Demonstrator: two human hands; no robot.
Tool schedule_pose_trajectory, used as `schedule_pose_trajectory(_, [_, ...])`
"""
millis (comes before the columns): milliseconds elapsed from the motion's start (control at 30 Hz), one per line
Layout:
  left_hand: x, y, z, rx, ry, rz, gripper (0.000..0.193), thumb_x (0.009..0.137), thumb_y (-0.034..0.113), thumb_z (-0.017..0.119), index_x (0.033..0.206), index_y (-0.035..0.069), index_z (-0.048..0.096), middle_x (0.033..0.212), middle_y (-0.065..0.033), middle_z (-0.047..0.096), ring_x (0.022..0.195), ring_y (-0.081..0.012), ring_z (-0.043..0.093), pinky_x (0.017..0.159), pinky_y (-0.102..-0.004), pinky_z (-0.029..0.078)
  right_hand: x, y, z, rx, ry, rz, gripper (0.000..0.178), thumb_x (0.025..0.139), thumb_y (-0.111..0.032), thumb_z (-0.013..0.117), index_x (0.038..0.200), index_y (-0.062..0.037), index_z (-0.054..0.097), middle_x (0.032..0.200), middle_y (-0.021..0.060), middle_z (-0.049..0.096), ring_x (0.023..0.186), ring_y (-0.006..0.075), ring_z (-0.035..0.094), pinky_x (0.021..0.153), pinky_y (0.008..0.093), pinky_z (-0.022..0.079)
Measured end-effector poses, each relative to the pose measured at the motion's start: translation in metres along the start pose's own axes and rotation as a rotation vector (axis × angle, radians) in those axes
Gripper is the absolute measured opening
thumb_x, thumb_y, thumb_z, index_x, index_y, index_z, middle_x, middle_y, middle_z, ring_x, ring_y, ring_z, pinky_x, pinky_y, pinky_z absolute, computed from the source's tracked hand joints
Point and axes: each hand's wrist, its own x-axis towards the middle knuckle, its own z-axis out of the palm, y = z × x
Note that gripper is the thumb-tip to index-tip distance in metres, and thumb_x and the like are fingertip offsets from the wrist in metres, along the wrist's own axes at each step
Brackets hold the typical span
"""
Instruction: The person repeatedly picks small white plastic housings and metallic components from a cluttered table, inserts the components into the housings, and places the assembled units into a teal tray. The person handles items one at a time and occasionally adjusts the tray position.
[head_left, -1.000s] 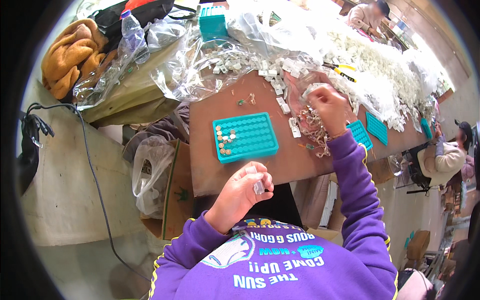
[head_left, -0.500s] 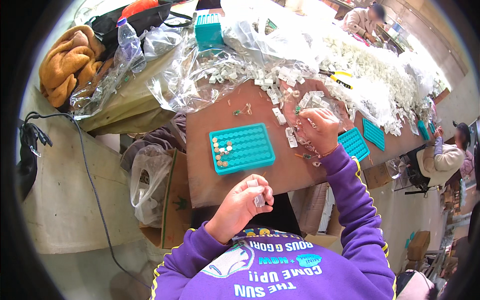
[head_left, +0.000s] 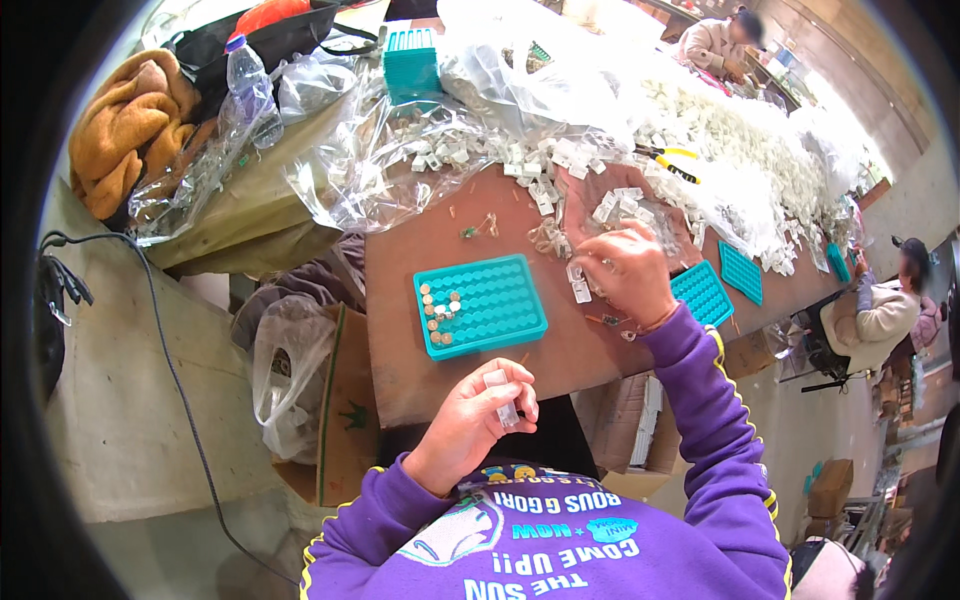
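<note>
Left hand sits off the table's near edge, close to the chest, fingers curled round a small clear part, pinched thumb to fingertips. Same grip as 0.5 s ago, hand only a bit lower and nearer the body. Right hand is out over the table's right side, fingers bunched down into the loose clear parts by the pile; can't tell if it has one yet. Vs 1 s ago it has drawn in from the far right edge twd the middle. Teal tray lies mid-table between both hands, a few round pieces filling its left cells, unchanged. Yellow pliers lie at the far edge.
</note>
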Motion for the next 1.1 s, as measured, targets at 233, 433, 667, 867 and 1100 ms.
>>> schedule_pose_trajectory(233, [0.009, 0.001, -0.015, 0.209, -0.101, 0.178, 0.010, 0.098, 0.011, 0.050, 0.102, 0.004, 0.056, 0.079, -0.0044, 0.058, 0.069, -0.0106, 0.054, 0.061, -0.0237, 0.045, 0.039, 0.021, 0.004, 0.005, -0.138, 0.085, 0.019, 0.083, -0.013, 0.064, 0.100, -0.0111, 0.070, 0.088, 0.0101, 0.069, 0.075, 0.0310, 0.066, 0.066, 0.0374, 0.052])
schedule_pose_trajectory(433, [0.012, 0.004, -0.029, 0.561, -0.064, 0.293, 0.012, 0.101, 0.011, 0.047, 0.102, 0.004, 0.056, 0.078, -0.0029, 0.057, 0.068, -0.0069, 0.052, 0.062, -0.0215, 0.046, 0.066, 0.021, 0.044, -0.088, -0.414, -0.011, 0.021, 0.079, -0.015, 0.066, 0.099, -0.0129, 0.070, 0.092, 0.0100, 0.066, 0.089, 0.0314, 0.065, 0.076, 0.0420, 0.052])
schedule_pose_trajectory(667, [0.012, 0.005, -0.032, 0.549, -0.057, 0.281, 0.012, 0.101, 0.012, 0.048, 0.101, 0.004, 0.057, 0.079, -0.0028, 0.058, 0.067, -0.0063, 0.054, 0.061, -0.0209, 0.046, 0.062, 0.021, 0.028, 0.146, -0.290, 0.152, 0.013, 0.080, -0.021, 0.070, 0.087, -0.0104, 0.073, 0.085, 0.0063, 0.068, 0.076, 0.0220, 0.066, 0.069, 0.0369, 0.051])
schedule_pose_trajectory(867, [0.013, 0.004, -0.030, 0.506, -0.041, 0.292, 0.009, 0.100, 0.008, 0.048, 0.099, 0.005, 0.056, 0.078, -0.0044, 0.058, 0.065, -0.0082, 0.053, 0.058, -0.0218, 0.044, 0.054, 0.027, -0.010, 0.905, -0.137, 0.680, 0.015, 0.091, -0.015, 0.065, 0.094, -0.0025, 0.072, 0.084, -0.0024, 0.067, 0.073, 0.0041, 0.058, 0.066, 0.0217, 0.047])
schedule_pose_trajectory(1100, [0.012, 0.006, -0.026, 0.418, -0.028, 0.283, 0.007, 0.097, 0.006, 0.050, 0.100, 0.005, 0.056, 0.076, 0.0006, 0.051, 0.059, -0.0031, 0.038, 0.052, -0.0181, 0.030, 0.042, 0.019, -0.007, 0.861, -0.133, 0.696, 0.014, 0.089, -0.019, 0.068, 0.090, -0.0048, 0.070, 0.076, -0.0039, 0.063, 0.065, 0.0028, 0.056, 0.057, 0.0197, 0.046])
